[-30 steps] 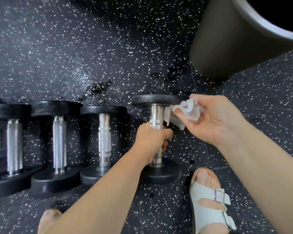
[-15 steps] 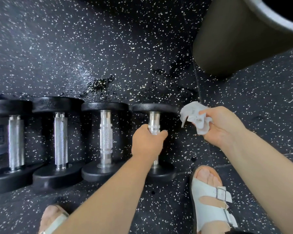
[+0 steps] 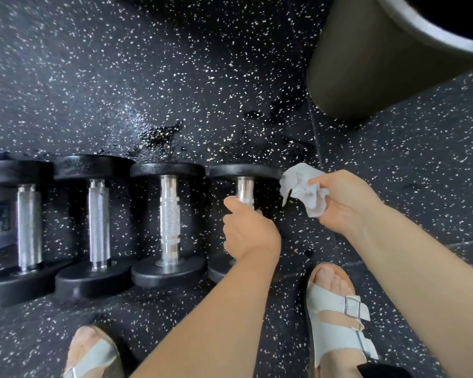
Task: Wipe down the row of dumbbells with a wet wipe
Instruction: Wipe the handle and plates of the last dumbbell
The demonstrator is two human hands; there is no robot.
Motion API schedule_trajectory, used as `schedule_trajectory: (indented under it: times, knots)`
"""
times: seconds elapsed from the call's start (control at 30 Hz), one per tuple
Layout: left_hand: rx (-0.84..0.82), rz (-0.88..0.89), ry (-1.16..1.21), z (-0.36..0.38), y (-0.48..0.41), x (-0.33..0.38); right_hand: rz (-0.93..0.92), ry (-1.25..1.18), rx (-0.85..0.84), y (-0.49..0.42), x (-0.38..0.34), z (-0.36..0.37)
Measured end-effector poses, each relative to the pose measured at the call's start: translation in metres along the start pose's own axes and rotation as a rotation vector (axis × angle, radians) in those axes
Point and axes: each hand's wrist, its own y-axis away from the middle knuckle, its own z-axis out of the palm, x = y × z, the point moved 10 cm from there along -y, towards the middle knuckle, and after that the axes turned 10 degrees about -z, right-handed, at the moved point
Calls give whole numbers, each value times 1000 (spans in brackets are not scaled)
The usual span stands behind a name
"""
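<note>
Left hand (image 3: 247,230) fist-grips knurled chrome handle of rightmost dumbbell (image 3: 245,173), round black heads. Right hand (image 3: 342,203) pinches crumpled white wipe (image 3: 302,190), seemingly just off the far head.

The bare left forearm (image 3: 202,317) rises from the near edge toward the far side. Its left hand (image 3: 250,230) is seen from the back, knuckles up, with fingers and thumb curled round the handle of the rightmost dumbbell (image 3: 245,190). The bare right forearm (image 3: 421,268) comes in from the near right and angles left. Its right hand (image 3: 344,200) sits just right of the left hand and apart from it, thumb and fingers pinching a crumpled wet wipe (image 3: 301,190).
</note>
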Motion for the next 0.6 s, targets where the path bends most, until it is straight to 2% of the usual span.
schedule_trajectory:
  times: [0.13,0.27,0.33,0.43,0.5,0.6]
  knots:
    - [-52,83,83,-6,-9,3,13,-11,-22,-2,5,3]
    - [-191,98,244,-6,-18,7,39,-18,-28,1,16,4]
    - [-288,72,371,-3,-15,11,80,-39,-84,8,19,13]
    - [-436,42,527,2,-4,18,131,-285,-188,31,7,39]
    - [-549,2,586,6,2,19,104,-457,-218,35,-9,46]
    - [-709,-78,639,14,10,16,131,-554,-260,36,-11,59]
